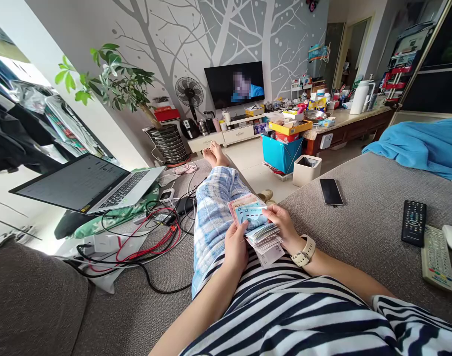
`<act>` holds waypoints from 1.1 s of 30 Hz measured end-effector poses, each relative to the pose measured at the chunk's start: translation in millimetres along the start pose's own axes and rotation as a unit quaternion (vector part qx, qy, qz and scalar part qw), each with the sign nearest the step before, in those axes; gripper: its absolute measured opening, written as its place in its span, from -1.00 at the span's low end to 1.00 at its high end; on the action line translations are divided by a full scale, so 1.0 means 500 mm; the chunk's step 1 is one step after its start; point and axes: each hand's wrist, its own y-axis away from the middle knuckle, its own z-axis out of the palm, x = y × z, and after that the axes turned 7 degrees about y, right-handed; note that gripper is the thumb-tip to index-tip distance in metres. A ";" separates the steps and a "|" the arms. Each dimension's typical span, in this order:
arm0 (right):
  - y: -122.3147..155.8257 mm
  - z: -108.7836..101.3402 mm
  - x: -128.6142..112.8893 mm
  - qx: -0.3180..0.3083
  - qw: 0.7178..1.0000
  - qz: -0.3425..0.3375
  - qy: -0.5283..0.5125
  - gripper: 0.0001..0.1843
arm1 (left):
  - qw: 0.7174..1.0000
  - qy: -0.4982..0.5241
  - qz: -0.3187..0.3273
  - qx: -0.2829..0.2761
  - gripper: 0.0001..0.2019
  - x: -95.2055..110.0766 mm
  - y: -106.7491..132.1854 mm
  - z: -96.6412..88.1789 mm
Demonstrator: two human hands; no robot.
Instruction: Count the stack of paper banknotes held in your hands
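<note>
Head view looks down along a leg (214, 207) in pale blue plaid trousers, stretched out on a grey sofa (359, 222); every place below is told from that leg. At its near end, just above the thigh, a stack of banknotes (256, 225) is held between both hands. The left hand (236, 249) grasps the stack from its left side, with its thumb lying against the notes. The right hand (286, 225) grips the stack's right edge, thumb on the top note (a bluish one, fanned a little off the pinkish note under it), and a pale watch (304, 252) sits on that wrist.

Left of the leg lies a tangle of red and black cables (148, 242), and farther left an open laptop (88, 183) rests on a green cushion. Right of the leg, well apart from it, a black phone (331, 191) lies flat on the sofa; farther right lie a black remote (413, 222) and a pale remote (437, 257), side by side. Beyond the foot of the leg, across the room, a television (235, 84) hangs on the wall.
</note>
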 end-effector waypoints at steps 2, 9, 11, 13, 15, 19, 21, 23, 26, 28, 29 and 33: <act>0.001 0.001 0.002 -0.001 1.000 0.001 -0.008 -0.62 | 1.000 0.003 0.000 -0.003 -0.80 0.001 0.000 0.001; 0.002 0.001 -0.001 -0.001 0.999 -0.034 -0.013 -0.65 | 0.999 0.017 0.010 0.034 -0.81 0.006 -0.001 0.007; 0.004 0.001 -0.002 -0.002 0.998 -0.057 -0.002 -0.68 | 0.999 0.025 0.017 0.043 -0.79 0.007 -0.002 0.008; 0.006 0.002 -0.002 -0.004 0.997 -0.075 0.000 -0.71 | 0.998 0.029 0.019 0.043 -0.79 0.008 -0.002 0.010; 0.008 0.001 0.000 -0.010 0.996 -0.084 -0.006 -0.73 | 0.999 0.027 0.017 0.039 -0.79 0.010 -0.002 0.011; 0.012 -0.005 0.006 -0.014 0.996 -0.085 -0.014 -0.76 | 0.999 0.019 0.011 0.034 -0.79 0.010 -0.001 0.013; 0.014 -0.007 0.008 -0.014 0.996 -0.082 -0.018 -0.77 | 0.999 0.015 0.018 0.034 -0.81 0.009 -0.001 0.012; 0.016 -0.008 0.008 -0.014 0.997 -0.076 -0.021 -0.77 | 0.999 0.008 0.023 0.030 -0.82 0.008 0.000 0.010; 0.017 -0.007 0.005 -0.012 0.997 -0.068 -0.018 -0.76 | 1.000 -0.002 0.017 0.021 -0.82 0.009 0.001 0.009; 0.017 -0.005 0.003 -0.010 0.998 -0.064 -0.013 -0.75 | 1.000 -0.008 0.016 0.021 -0.82 0.010 0.002 0.009; 0.017 -0.005 0.003 -0.008 0.998 -0.063 -0.011 -0.75 | 1.000 -0.010 0.015 0.020 -0.81 0.010 0.003 0.009; 0.017 -0.007 0.007 -0.010 0.998 -0.064 -0.017 -0.77 | 1.000 -0.002 0.013 0.023 -0.79 0.010 0.003 0.010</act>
